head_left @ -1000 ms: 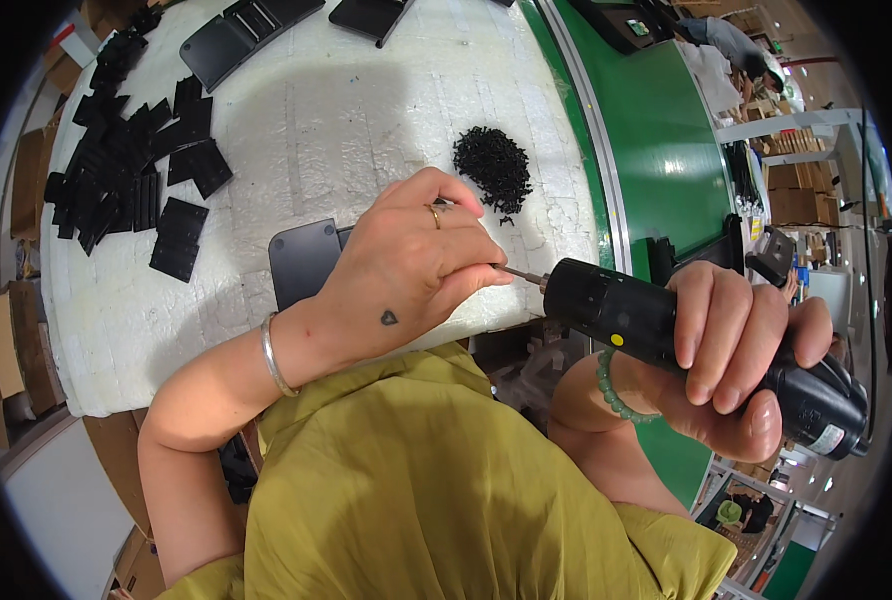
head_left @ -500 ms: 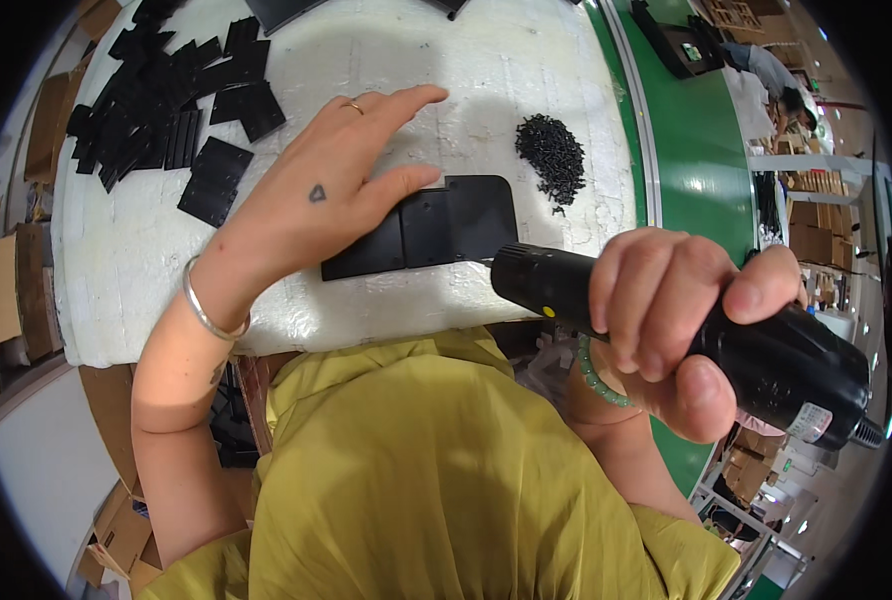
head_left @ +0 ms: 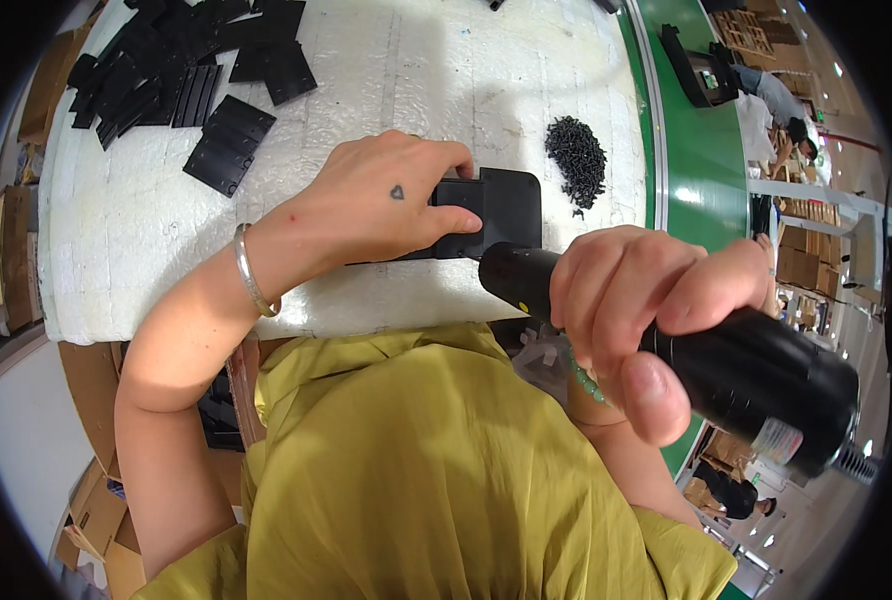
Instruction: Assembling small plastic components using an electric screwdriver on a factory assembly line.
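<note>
My left hand grips a flat black plastic panel lying on the white foam-topped table, fingers and thumb closed on its left part. My right hand is wrapped around a black electric screwdriver, whose front end points at the panel's near edge. The driver's tip is hidden. A small heap of black screws lies just right of the panel.
A pile of several black plastic parts lies at the table's far left. A green conveyor belt runs along the right, with another person beyond it. Cardboard boxes stand at the left.
My left hand went from lying flat on the panel to gripping it. The screwdriver has come closer to the panel's near edge. The view has shifted.
</note>
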Demonstrator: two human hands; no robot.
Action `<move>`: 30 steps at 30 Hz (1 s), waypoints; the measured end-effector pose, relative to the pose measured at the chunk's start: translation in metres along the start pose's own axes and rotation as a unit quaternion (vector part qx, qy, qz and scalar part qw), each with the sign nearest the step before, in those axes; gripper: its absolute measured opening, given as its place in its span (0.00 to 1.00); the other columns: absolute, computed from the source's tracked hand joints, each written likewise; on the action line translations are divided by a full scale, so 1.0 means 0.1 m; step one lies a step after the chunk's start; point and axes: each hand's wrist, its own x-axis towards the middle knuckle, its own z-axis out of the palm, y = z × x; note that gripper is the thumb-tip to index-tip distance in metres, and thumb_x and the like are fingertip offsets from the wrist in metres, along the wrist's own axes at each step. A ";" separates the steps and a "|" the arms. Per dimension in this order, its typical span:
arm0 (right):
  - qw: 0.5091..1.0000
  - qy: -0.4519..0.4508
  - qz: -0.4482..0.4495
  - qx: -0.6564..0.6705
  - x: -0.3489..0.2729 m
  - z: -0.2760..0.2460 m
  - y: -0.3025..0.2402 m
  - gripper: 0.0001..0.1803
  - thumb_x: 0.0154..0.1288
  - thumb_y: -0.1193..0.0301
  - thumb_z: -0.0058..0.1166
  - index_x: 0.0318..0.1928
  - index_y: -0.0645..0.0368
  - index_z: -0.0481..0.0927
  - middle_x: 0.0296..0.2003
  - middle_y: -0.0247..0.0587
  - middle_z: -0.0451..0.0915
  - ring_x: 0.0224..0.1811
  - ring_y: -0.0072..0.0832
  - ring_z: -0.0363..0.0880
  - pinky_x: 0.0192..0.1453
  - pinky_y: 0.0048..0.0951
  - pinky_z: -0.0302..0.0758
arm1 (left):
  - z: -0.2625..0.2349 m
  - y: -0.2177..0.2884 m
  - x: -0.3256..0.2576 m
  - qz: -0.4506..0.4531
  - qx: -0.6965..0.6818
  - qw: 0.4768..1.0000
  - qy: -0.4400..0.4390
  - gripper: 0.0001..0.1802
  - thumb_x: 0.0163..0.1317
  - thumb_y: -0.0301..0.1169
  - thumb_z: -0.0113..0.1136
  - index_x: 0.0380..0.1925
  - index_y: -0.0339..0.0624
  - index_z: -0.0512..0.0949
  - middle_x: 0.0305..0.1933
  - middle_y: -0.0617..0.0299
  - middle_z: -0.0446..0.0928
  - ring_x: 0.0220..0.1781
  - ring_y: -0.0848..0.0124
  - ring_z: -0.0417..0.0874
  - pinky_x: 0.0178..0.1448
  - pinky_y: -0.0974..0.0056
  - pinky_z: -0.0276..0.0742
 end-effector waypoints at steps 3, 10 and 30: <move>0.997 -0.056 0.009 -0.045 0.05 0.03 0.01 0.16 0.49 0.76 0.56 0.32 0.52 0.61 0.15 0.29 0.68 0.11 0.22 0.64 0.18 0.24 0.65 | 0.03 -0.03 0.00 0.007 -0.016 1.000 0.013 0.22 0.52 0.45 0.62 0.43 0.45 0.75 0.34 0.54 0.79 0.41 0.54 0.77 0.47 0.56 0.70; 0.998 -0.063 0.016 -0.028 0.08 0.02 0.00 0.16 0.49 0.75 0.54 0.33 0.52 0.60 0.15 0.28 0.68 0.12 0.21 0.67 0.18 0.23 0.66 | -0.01 -0.01 0.02 -0.014 -0.032 0.999 -0.026 0.21 0.52 0.44 0.61 0.41 0.44 0.75 0.35 0.53 0.79 0.42 0.53 0.77 0.46 0.55 0.70; 0.991 -0.104 0.019 -0.085 0.09 0.06 0.07 0.16 0.51 0.70 0.53 0.36 0.49 0.61 0.16 0.24 0.68 0.13 0.16 0.67 0.19 0.19 0.67 | 0.05 -0.08 0.01 -0.018 -0.033 0.999 -0.023 0.19 0.52 0.40 0.63 0.40 0.40 0.76 0.27 0.52 0.78 0.37 0.55 0.80 0.42 0.55 0.72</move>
